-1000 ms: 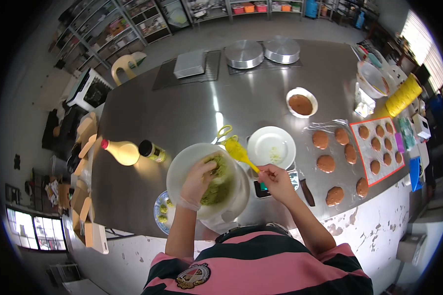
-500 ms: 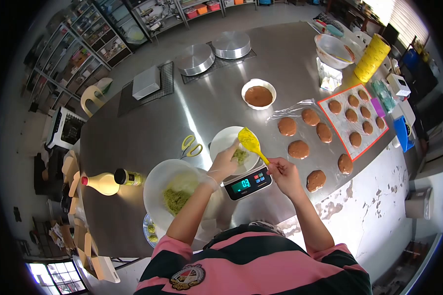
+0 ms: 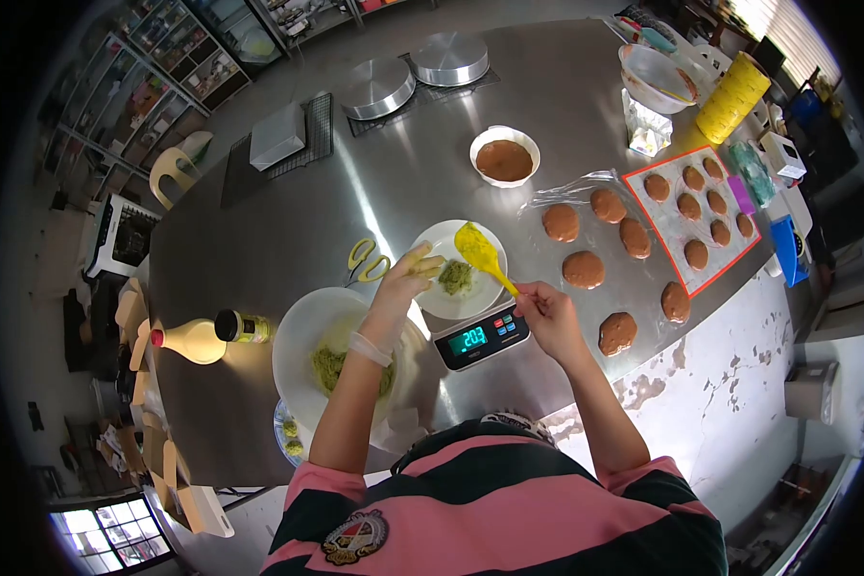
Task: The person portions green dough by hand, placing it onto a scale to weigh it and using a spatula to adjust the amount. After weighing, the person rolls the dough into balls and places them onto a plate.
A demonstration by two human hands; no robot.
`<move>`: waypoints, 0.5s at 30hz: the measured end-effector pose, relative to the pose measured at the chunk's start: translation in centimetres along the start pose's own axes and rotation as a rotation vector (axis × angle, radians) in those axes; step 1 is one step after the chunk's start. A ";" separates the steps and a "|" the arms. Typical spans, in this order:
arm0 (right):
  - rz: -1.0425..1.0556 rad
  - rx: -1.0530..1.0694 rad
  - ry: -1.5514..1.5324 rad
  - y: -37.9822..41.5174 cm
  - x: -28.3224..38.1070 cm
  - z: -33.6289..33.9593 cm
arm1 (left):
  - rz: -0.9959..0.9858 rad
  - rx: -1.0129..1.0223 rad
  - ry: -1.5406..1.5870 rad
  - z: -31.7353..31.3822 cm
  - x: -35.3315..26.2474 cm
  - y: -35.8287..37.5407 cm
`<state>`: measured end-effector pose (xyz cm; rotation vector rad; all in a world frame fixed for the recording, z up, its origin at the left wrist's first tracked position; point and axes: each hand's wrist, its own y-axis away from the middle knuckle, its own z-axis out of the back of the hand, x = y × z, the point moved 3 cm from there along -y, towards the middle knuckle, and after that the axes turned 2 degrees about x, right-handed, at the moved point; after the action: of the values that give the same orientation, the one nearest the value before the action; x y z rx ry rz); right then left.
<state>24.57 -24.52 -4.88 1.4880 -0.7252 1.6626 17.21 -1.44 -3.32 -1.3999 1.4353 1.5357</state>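
My right hand (image 3: pixel 545 320) is closed round the handle of a yellow spatula (image 3: pixel 477 250), its smeared head over the white plate (image 3: pixel 439 300). A green shredded clump (image 3: pixel 456 277) lies on that plate, which sits on a black digital kitchen scale (image 3: pixel 481 338) with lit digits. In a clear glove, my left hand (image 3: pixel 398 288) is held at the plate's left rim, fingers stretched apart with nothing in them. Below my left forearm stands a large white bowl (image 3: pixel 294 331) with more green mixture (image 3: pixel 326 368).
Yellow-handled scissors (image 3: pixel 363 261), a jar (image 3: pixel 242 326) and a yellow bottle (image 3: pixel 192 341) are to the left. Beyond the plate stands a bowl of brown batter (image 3: pixel 504 161). Brown discs (image 3: pixel 583 270) lie on plastic film and a red-edged mat (image 3: pixel 706 274) at right.
My left hand has drawn back leftward from over the plate and its fingers have spread. The green clump now shows fully on the plate, and the scale's reading has risen.
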 end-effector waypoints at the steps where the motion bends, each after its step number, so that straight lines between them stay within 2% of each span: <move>1: 0.000 0.000 0.004 0.0 0.0 0.0 | 0.061 -0.032 0.113 0.0 0.0 0.2; 4: -0.011 0.001 -0.032 0.0 0.5 -0.2 | -0.013 -0.012 0.301 0.1 -0.3 1.3; 8: -0.018 0.024 -0.049 0.2 0.7 0.0 | -0.148 -0.072 0.212 1.4 -1.4 3.4; 11: -0.045 0.070 -0.008 0.2 1.1 -0.2 | -0.169 -0.137 0.336 2.7 -2.2 4.5; 14: -0.017 0.046 -0.016 -0.2 1.1 -0.5 | -0.130 -0.177 0.188 3.0 -2.6 4.8; 15: -0.032 0.032 -0.019 -0.3 1.5 -0.5 | -0.141 -0.128 0.035 2.9 -1.9 4.3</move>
<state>24.50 -23.69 -3.55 1.5321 -0.6847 1.6452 12.94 0.77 -0.63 -1.5756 1.2485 1.5415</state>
